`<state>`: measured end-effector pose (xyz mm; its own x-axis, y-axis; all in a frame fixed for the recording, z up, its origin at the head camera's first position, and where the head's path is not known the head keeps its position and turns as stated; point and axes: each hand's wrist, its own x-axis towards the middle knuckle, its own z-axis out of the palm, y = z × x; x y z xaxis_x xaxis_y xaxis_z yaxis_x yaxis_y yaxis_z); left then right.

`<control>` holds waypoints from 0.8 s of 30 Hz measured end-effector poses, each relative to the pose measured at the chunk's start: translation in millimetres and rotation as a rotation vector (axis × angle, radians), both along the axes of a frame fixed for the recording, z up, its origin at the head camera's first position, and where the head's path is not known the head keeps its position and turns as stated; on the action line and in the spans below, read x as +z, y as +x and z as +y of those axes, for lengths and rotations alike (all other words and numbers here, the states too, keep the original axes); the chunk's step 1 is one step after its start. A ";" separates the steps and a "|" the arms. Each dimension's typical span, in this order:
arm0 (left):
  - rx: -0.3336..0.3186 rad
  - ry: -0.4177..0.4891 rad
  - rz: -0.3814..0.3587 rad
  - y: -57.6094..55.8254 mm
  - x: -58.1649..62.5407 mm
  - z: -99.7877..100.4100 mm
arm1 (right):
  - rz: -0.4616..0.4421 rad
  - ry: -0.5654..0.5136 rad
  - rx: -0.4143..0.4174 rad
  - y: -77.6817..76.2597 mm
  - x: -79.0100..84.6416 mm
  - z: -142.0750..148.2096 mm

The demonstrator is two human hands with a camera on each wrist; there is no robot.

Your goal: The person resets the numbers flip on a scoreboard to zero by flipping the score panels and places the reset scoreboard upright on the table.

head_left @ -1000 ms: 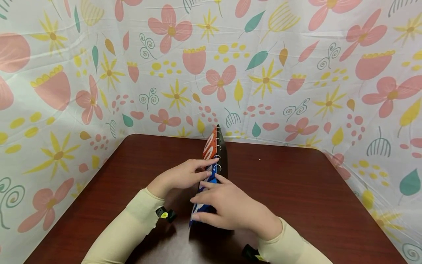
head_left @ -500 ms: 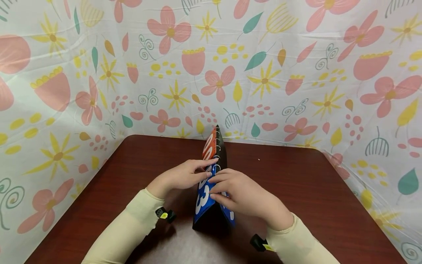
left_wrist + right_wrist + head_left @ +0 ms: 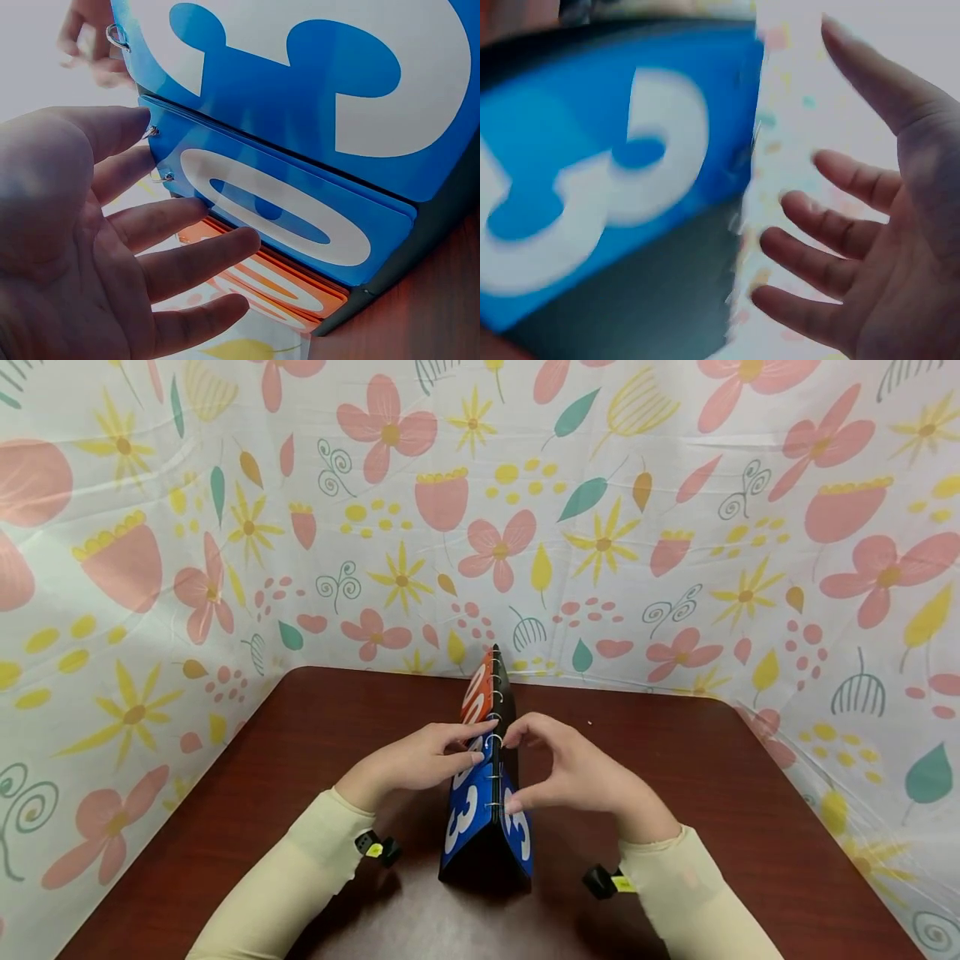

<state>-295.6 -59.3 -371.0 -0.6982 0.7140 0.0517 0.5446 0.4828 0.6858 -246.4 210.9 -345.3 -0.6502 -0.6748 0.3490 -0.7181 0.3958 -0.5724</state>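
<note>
A tent-shaped flip scoreboard [image 3: 471, 814] stands end-on, rings along its ridge. Blue cards near me show a white 3 on each slope; orange cards with white zeros lie farther along the left slope. My left hand [image 3: 416, 758] rests at the ridge, its fingers spread over the left slope; in the left wrist view a blue zero card [image 3: 281, 206] lies beyond the fingertips. Just right of the ridge is my right hand [image 3: 588, 768], thumb and fingers spread apart, holding nothing. In the right wrist view the blue 3 card [image 3: 592, 172] appears beside those fingers, slightly blurred.
A dark reddish-brown table [image 3: 637, 760] carries the scoreboard. Behind and to both sides hangs a white curtain [image 3: 622, 635] printed with flowers and leaves. A small black device [image 3: 600, 881] with a yellow tag sits near the right wrist, another [image 3: 378, 847] near the left.
A blue card has gone over the ridge from the left slope to the right, where a 3 now shows. My right hand has let go and moved right. The left hand has stayed put.
</note>
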 end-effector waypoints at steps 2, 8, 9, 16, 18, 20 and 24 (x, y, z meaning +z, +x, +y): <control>-0.001 0.002 -0.003 0.4 -0.6 0.5 | -0.121 0.021 -0.014 -11.6 -13.1 5.5; -0.014 0.018 -0.015 0.2 -1.9 1.4 | -0.393 0.037 0.039 -30.3 -41.2 9.1; -0.013 0.020 -0.013 0.0 -1.7 1.3 | -0.406 0.027 0.048 -31.3 -42.0 8.9; 0.001 0.027 -0.037 1.0 0.4 0.6 | -0.396 0.046 0.090 -34.6 -39.2 10.1; 0.006 0.025 -0.041 1.2 0.2 0.5 | -0.369 0.064 0.087 -35.0 -38.8 12.0; 0.010 0.021 -0.039 1.2 -0.1 0.4 | -0.347 0.076 0.088 -34.3 -37.1 13.7; 0.015 0.020 -0.029 0.6 -0.9 0.5 | -0.295 0.114 0.091 -32.2 -30.9 16.7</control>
